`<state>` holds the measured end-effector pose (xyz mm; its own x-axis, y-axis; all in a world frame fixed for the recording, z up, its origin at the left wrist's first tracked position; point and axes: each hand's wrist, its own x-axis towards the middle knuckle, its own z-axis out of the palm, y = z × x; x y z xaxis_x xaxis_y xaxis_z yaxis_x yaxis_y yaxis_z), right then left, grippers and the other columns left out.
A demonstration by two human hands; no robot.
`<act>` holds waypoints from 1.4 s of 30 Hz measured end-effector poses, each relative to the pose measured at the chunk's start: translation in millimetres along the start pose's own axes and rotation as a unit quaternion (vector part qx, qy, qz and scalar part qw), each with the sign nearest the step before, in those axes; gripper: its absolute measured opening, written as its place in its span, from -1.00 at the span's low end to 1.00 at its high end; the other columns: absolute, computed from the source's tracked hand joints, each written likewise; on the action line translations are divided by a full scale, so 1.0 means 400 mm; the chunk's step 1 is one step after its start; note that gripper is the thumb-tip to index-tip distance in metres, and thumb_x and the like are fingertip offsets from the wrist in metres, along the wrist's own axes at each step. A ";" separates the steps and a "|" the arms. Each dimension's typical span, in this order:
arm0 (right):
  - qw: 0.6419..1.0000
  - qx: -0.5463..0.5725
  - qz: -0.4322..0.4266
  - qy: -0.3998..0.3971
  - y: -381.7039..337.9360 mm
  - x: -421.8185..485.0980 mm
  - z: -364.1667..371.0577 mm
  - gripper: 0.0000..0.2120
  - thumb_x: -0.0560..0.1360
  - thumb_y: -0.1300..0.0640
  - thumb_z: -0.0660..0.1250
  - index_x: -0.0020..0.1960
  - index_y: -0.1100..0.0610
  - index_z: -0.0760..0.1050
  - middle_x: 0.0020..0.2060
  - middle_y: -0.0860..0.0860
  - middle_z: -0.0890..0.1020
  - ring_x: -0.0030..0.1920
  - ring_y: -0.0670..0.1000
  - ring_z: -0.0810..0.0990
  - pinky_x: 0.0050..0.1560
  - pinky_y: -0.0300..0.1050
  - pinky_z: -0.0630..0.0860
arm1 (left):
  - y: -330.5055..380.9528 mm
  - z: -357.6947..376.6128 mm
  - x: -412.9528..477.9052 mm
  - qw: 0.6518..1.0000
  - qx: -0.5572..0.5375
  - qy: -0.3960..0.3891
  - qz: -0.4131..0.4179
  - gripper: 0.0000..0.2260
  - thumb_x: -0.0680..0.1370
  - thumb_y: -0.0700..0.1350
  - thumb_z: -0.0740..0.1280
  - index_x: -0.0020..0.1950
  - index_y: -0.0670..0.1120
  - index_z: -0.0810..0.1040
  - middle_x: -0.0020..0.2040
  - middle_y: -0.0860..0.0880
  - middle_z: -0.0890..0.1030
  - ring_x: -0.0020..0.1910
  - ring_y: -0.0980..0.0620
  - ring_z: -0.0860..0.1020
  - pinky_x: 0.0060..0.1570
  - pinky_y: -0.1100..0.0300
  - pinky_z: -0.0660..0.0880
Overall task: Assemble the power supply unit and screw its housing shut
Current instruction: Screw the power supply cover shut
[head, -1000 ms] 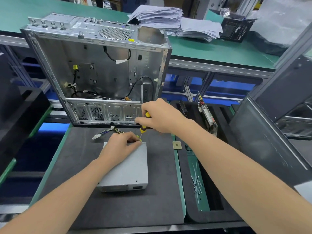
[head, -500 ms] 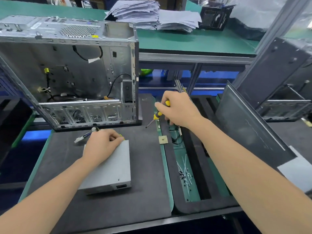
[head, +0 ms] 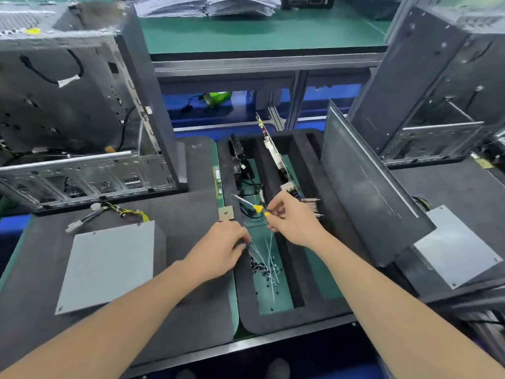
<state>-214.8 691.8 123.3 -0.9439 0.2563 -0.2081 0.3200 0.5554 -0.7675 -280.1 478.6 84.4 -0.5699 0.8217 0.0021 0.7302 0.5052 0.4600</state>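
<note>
Power supply unit [head: 109, 266] left of left hand [head: 218, 250], grip unclear; right hand [head: 292, 220] around screwdriver [head: 254, 207].

Site type: electronics assembly workshop, computer-build station. Indicators: a black foam parts tray [head: 246, 318] is set into the mat-covered table [head: 191, 296]; it holds loose screws [head: 262, 268] and circuit boards [head: 276, 157] standing in slots. Left of the tray stands an open, bare-metal computer chassis [head: 82, 105]; right of the tray, a second chassis [head: 437, 77]. Behind the tray runs a green-topped table [head: 273, 31] on metal framing, carrying stacked papers [head: 205, 6].
</note>
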 end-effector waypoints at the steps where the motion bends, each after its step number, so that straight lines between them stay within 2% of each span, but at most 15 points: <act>1: 1.000 -0.005 -0.003 -0.010 0.027 -0.005 0.003 -0.88 0.64 0.18 0.37 0.10 0.05 0.44 -0.10 0.03 0.64 -0.16 -0.03 0.75 0.04 0.16 0.68 | 0.007 0.026 0.020 1.000 0.019 -0.018 0.010 -0.85 0.61 -0.14 0.36 0.15 -0.01 0.67 0.08 0.04 0.66 0.14 0.00 0.57 0.25 0.04 0.44; 5: 0.999 -0.035 -0.011 -0.040 0.107 -0.011 0.000 -0.72 0.65 0.23 0.31 0.32 0.02 0.41 0.03 0.11 0.50 0.02 0.15 0.68 0.12 0.23 0.61 | 0.008 0.097 0.085 0.994 0.085 -0.072 0.003 -0.83 0.62 -0.08 0.35 0.17 0.04 0.68 0.09 0.07 0.65 0.20 0.01 0.55 0.33 0.08 0.33; 7: 0.998 -0.034 -0.013 -0.049 0.136 -0.010 -0.006 -0.66 0.67 0.24 0.29 0.42 0.06 0.42 0.09 0.10 0.45 0.06 0.12 0.67 0.18 0.18 0.61 | 0.004 0.109 0.114 0.985 0.137 -0.100 -0.012 -0.81 0.62 -0.06 0.32 0.17 0.07 0.67 0.11 0.09 0.63 0.22 0.04 0.53 0.34 0.11 0.26; 9: 0.998 -0.022 -0.019 -0.053 0.158 -0.006 -0.010 -0.67 0.68 0.23 0.28 0.43 0.06 0.43 0.12 0.09 0.42 0.06 0.05 0.68 0.20 0.12 0.61 | 0.010 0.111 0.147 0.966 0.215 -0.140 -0.022 -0.82 0.60 -0.04 0.30 0.13 0.07 0.67 0.08 0.07 0.63 0.18 0.01 0.54 0.32 0.08 0.25; 12: 0.997 -0.033 -0.035 -0.058 0.180 0.004 -0.014 -0.67 0.67 0.21 0.31 0.41 0.06 0.43 0.11 0.07 0.42 0.08 0.07 0.66 0.21 0.09 0.58 | 0.044 0.129 0.195 0.917 0.332 -0.218 -0.023 -0.89 0.56 -0.05 0.33 0.01 0.01 0.64 -0.03 0.02 0.65 0.04 -0.06 0.59 0.25 0.03 0.26; 15: 0.997 -0.007 -0.044 -0.063 0.195 0.013 -0.019 -0.70 0.69 0.23 0.27 0.40 0.09 0.43 0.10 0.11 0.43 -0.02 -0.04 0.73 0.17 0.05 0.62 | 0.072 0.169 0.229 0.886 0.368 -0.281 -0.033 -0.93 0.56 -0.07 0.39 0.02 0.01 0.59 0.04 -0.01 0.67 0.09 -0.05 0.61 0.22 0.05 0.32; 18: 0.997 0.009 -0.044 -0.064 0.205 0.023 -0.017 -0.71 0.69 0.24 0.26 0.40 0.10 0.43 0.10 0.10 0.43 -0.06 -0.09 0.74 0.15 0.01 0.65 | 0.078 0.213 0.241 0.873 0.378 -0.302 -0.057 -0.86 0.56 0.02 0.42 0.08 0.04 0.57 0.10 0.01 0.66 0.17 -0.05 0.60 0.30 0.03 0.31; 21: 0.997 0.014 -0.044 -0.063 0.212 0.028 -0.013 -0.71 0.69 0.22 0.27 0.40 0.09 0.44 0.05 0.04 0.42 -0.07 -0.11 0.74 0.14 -0.01 0.65 | 0.072 0.246 0.238 0.872 0.389 -0.292 -0.059 -0.86 0.55 0.05 0.45 0.01 0.05 0.54 0.05 0.05 0.66 0.13 -0.04 0.61 0.25 0.03 0.31; 24: 0.997 0.014 -0.045 -0.062 0.217 0.032 -0.009 -0.71 0.68 0.22 0.27 0.40 0.08 0.44 0.03 0.02 0.42 -0.08 -0.12 0.74 0.12 -0.03 0.66 | 0.059 0.253 0.237 0.877 0.378 -0.290 -0.067 -0.67 0.54 0.03 0.46 -0.21 0.01 0.33 0.02 0.06 0.66 0.07 -0.03 0.63 0.16 0.06 0.32; 28: 0.997 0.017 -0.047 -0.062 0.221 0.038 -0.008 -0.70 0.68 0.21 0.27 0.41 0.09 0.43 0.03 0.03 0.43 -0.08 -0.11 0.74 0.12 -0.01 0.66 | 0.056 0.257 0.235 0.876 0.393 -0.276 -0.050 -0.78 0.58 -0.02 0.40 -0.13 0.02 0.37 0.05 0.04 0.65 0.08 -0.03 0.62 0.16 0.06 0.32; 32: 0.997 0.021 -0.047 -0.059 0.226 0.039 -0.006 -0.69 0.68 0.21 0.28 0.41 0.10 0.43 0.08 0.08 0.46 -0.08 -0.10 0.74 0.12 -0.01 0.67 | 0.077 0.245 0.220 0.894 0.365 -0.257 -0.035 -0.73 0.58 -0.04 0.42 -0.17 0.00 0.34 0.08 -0.01 0.64 0.11 -0.05 0.61 0.05 0.10 0.29; 34: 0.997 0.025 -0.045 -0.058 0.229 0.039 -0.005 -0.69 0.68 0.20 0.28 0.41 0.09 0.43 0.09 0.09 0.47 -0.08 -0.11 0.74 0.12 0.00 0.67 | 0.104 0.246 0.199 0.909 0.316 -0.270 -0.019 -0.78 0.56 0.01 0.45 -0.15 -0.04 0.47 0.05 -0.04 0.65 0.05 -0.10 0.62 0.01 0.10 0.39; 36: 0.997 0.026 -0.045 -0.057 0.231 0.040 -0.003 -0.70 0.68 0.20 0.28 0.41 0.08 0.43 0.08 0.09 0.46 -0.08 -0.12 0.74 0.12 0.01 0.66 | 0.139 0.263 0.164 0.915 0.243 -0.320 -0.023 -0.80 0.51 0.09 0.51 0.01 -0.01 0.66 -0.02 -0.03 0.63 -0.02 -0.15 0.65 -0.07 0.07 0.52; 38: 0.997 0.028 -0.046 -0.057 0.231 0.041 -0.003 -0.70 0.68 0.19 0.28 0.40 0.07 0.44 0.06 0.07 0.46 -0.08 -0.13 0.74 0.12 0.00 0.66 | 0.169 0.285 0.129 0.904 0.221 -0.365 -0.015 -0.80 0.51 0.02 0.53 0.08 0.00 0.67 -0.01 -0.06 0.62 -0.03 -0.19 0.66 -0.14 0.04 0.55; 42: 0.997 0.026 -0.045 -0.060 0.229 0.042 -0.004 -0.70 0.68 0.18 0.28 0.41 0.07 0.44 0.05 0.06 0.46 -0.08 -0.13 0.74 0.12 0.00 0.67 | 0.193 0.309 0.104 0.907 0.241 -0.344 0.017 -0.95 0.55 -0.15 0.43 -0.04 -0.06 0.57 0.00 -0.13 0.63 -0.08 -0.21 0.65 -0.21 0.05 0.46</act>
<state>-201.3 748.1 50.4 -0.9727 0.1083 -0.2054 0.2313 0.5295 -0.8161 -201.0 584.4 10.3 -0.2962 0.7253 -0.6215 0.9171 0.3977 0.0271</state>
